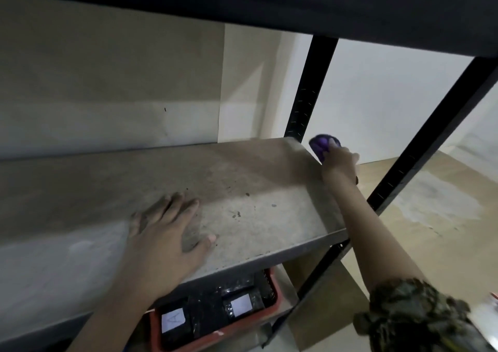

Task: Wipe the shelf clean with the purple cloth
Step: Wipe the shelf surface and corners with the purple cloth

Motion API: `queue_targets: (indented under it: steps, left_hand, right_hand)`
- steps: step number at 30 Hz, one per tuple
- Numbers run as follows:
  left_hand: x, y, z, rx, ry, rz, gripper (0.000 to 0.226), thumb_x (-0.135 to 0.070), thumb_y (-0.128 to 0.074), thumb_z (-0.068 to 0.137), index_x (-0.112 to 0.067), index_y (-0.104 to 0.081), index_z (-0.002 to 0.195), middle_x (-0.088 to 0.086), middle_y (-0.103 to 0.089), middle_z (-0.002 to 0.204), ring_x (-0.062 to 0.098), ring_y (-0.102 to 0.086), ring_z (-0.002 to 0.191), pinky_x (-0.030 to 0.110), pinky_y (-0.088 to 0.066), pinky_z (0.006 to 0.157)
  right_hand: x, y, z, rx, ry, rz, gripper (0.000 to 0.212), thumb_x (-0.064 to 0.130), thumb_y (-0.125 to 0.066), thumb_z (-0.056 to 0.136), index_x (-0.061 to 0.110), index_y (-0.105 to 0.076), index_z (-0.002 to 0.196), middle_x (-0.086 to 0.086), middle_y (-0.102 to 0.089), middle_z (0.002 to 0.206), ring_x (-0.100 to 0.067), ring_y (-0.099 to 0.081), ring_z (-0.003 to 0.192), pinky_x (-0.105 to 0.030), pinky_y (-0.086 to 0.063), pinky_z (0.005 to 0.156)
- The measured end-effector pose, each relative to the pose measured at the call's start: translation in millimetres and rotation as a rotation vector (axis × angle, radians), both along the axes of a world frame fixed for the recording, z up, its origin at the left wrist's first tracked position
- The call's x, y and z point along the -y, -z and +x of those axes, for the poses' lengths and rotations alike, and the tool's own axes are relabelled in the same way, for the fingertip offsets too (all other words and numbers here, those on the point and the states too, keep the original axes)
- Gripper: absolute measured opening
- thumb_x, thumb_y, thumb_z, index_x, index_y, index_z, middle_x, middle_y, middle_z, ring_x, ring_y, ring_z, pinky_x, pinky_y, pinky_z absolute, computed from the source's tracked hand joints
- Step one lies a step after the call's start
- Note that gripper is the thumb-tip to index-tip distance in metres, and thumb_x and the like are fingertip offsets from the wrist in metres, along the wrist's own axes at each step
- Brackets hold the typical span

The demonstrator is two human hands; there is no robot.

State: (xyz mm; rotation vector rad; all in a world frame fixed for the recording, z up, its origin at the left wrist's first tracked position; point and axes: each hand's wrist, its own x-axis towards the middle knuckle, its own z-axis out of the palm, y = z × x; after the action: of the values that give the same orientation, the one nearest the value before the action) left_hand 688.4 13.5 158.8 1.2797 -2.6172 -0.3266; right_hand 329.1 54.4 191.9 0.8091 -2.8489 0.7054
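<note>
The shelf (256, 179) is a dusty grey board with dark specks, set in a black metal rack. My left hand (167, 227) lies flat on the board near its front edge, fingers spread, holding nothing. My right hand (339, 163) reaches past the board's far right corner and is closed around the bunched purple cloth (322, 144), which sits just off the right edge beside the rear rack post. Only a small wad of the cloth shows past my fingers.
Black rack posts stand at the rear right (310, 87) and front right (431, 136). A dark upper shelf (269, 1) spans overhead. Below the board sits a red basket (269, 311) with dark wrapped packs bearing white labels. A pale wall is behind, and tan floor lies to the right.
</note>
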Motion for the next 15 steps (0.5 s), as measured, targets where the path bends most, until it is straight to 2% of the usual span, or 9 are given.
queue_targets:
  steps: [2,4,7,9,11,13,15]
  left_hand:
    - [0,0,-1,-0.001,-0.003,0.002,0.094,-0.084,0.000,0.062,-0.043,-0.009,0.146,-0.015,0.002,0.157,0.005,0.006,0.144,0.047,-0.003,0.117]
    - [-1,1,-1,-0.007,-0.002,-0.019,0.097,-0.087,0.003,0.060,-0.043,-0.012,0.146,-0.015,-0.001,0.157,0.005,0.004,0.144,0.047,-0.004,0.117]
    - [0,3,-1,-0.001,-0.005,-0.037,0.100,-0.087,0.012,0.059,-0.043,-0.012,0.145,-0.016,-0.002,0.157,0.005,0.003,0.144,0.048,-0.005,0.117]
    - [1,4,-1,-0.010,-0.003,-0.029,0.097,-0.087,0.008,0.061,-0.042,-0.012,0.146,-0.015,-0.001,0.157,0.006,0.003,0.144,0.048,-0.005,0.117]
    - [0,3,0,-0.007,0.000,-0.028,0.095,-0.086,0.003,0.063,-0.042,-0.013,0.145,-0.015,-0.001,0.157,0.005,0.003,0.144,0.048,-0.005,0.117]
    - [0,3,0,-0.006,0.000,-0.029,0.094,-0.085,0.001,0.062,-0.043,-0.014,0.145,-0.015,-0.001,0.157,0.005,0.002,0.144,0.047,-0.006,0.117]
    - [0,3,0,-0.006,0.006,-0.029,0.097,-0.087,0.004,0.061,-0.043,-0.013,0.145,-0.015,-0.001,0.157,0.006,0.002,0.144,0.048,-0.006,0.117]
  right_hand:
    - [5,-3,14,-0.066,-0.128,-0.036,0.047,0.022,-0.036,0.097,0.035,-0.030,0.141,-0.006,-0.036,0.144,-0.037,-0.034,0.123,-0.045,-0.032,0.099]
    - [14,1,21,-0.085,-0.244,0.098,0.045,0.027,-0.036,0.097,0.034,-0.029,0.141,-0.004,-0.032,0.149,-0.034,-0.030,0.126,-0.045,-0.027,0.100]
    - [19,11,21,-0.102,-0.294,0.283,0.042,0.038,-0.034,0.097,0.035,-0.033,0.139,-0.003,-0.035,0.147,-0.032,-0.029,0.127,-0.044,-0.026,0.100]
    - [20,16,19,-0.101,-0.347,0.253,0.040,0.036,-0.037,0.097,0.037,-0.039,0.137,0.000,-0.038,0.147,-0.031,-0.029,0.126,-0.041,-0.026,0.098]
    - [10,20,19,-0.093,-0.450,0.159,0.038,0.027,-0.039,0.096,0.039,-0.047,0.132,0.003,-0.044,0.144,-0.030,-0.035,0.115,-0.036,-0.027,0.095]
    - [-10,20,27,-0.112,-0.621,0.097,0.037,0.021,-0.040,0.096,0.034,-0.054,0.127,0.003,-0.053,0.137,-0.028,-0.042,0.102,-0.035,-0.033,0.093]
    - [-39,17,49,-0.136,-0.841,0.137,0.034,0.029,-0.037,0.095,0.033,-0.058,0.122,0.006,-0.057,0.131,-0.025,-0.051,0.102,-0.038,-0.038,0.094]
